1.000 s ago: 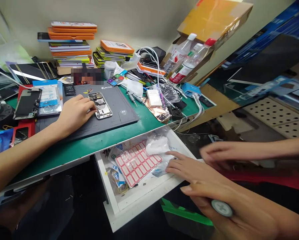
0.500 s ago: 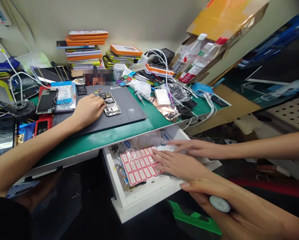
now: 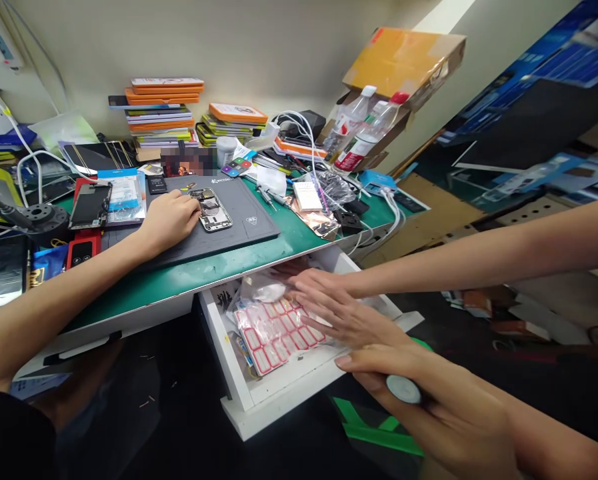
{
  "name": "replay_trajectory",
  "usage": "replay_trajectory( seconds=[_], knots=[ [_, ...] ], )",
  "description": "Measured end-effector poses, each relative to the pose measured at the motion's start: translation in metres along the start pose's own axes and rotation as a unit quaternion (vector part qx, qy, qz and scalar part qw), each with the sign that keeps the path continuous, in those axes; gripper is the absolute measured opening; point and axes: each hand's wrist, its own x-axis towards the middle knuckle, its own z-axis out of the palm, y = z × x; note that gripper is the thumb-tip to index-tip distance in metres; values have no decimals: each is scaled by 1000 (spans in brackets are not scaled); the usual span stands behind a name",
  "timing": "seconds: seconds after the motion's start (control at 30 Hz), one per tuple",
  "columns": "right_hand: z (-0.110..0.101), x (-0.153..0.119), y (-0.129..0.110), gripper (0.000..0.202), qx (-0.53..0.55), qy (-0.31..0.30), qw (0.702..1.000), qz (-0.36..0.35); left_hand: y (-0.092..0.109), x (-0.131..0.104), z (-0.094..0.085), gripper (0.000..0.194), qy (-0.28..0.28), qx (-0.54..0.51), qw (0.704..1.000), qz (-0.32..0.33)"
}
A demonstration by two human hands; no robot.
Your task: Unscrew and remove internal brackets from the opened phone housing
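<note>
On the dark grey work mat [image 3: 251, 233] lies an opened phone [image 3: 216, 215] with its inner parts bare. My left hand [image 3: 169, 219] is closed against its left edge, the fingertips partly hidden. At the lower right, my right hand [image 3: 459, 413] is wrapped round a handle with a round grey end [image 3: 403, 389]; the rest of it is hidden. Beyond it is the pulled-out white drawer [image 3: 273, 400]. Another person's two hands, one near hand [image 3: 349, 317] and one far hand [image 3: 321, 280], reach among plastic bags and a red-and-white label sheet [image 3: 283, 337] there.
A phone screen [image 3: 89, 205] and a battery [image 3: 157, 184] lie near the mat. Tweezers [image 3: 266, 197] and a white box [image 3: 307, 197] are to its right. Plastic bottles [image 3: 359, 150] and stacked orange boxes [image 3: 166, 93] stand behind. The person's forearm [image 3: 479, 260] crosses the right side.
The other person's hands have moved left and deeper into the drawer, and a clear bag now covers part of the label sheet. The view has shifted slightly. My hands keep their holds.
</note>
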Motion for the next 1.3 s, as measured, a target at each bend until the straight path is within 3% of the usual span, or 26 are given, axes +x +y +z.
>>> replay_trajectory(
  seconds=[0.47,0.67,0.8,1.0,1.3],
  knots=[
    [-1,13,-8,34,16,-30,998,-60,-1,-1,4,34,-6,10,1000,2],
    [-1,14,-5,42,47,-48,997,-49,0,-1,1,36,4,10,1000,0],
    [-1,13,-2,41,71,-84,993,-46,0,-1,0,36,8,13,1000,2],
    [2,18,-7,30,29,-43,996,-76,0,-1,1,35,4,9,1000,3],
    [5,18,-8,29,31,-62,996,-57,4,-2,-1,33,-10,3,1000,-2]
  ],
)
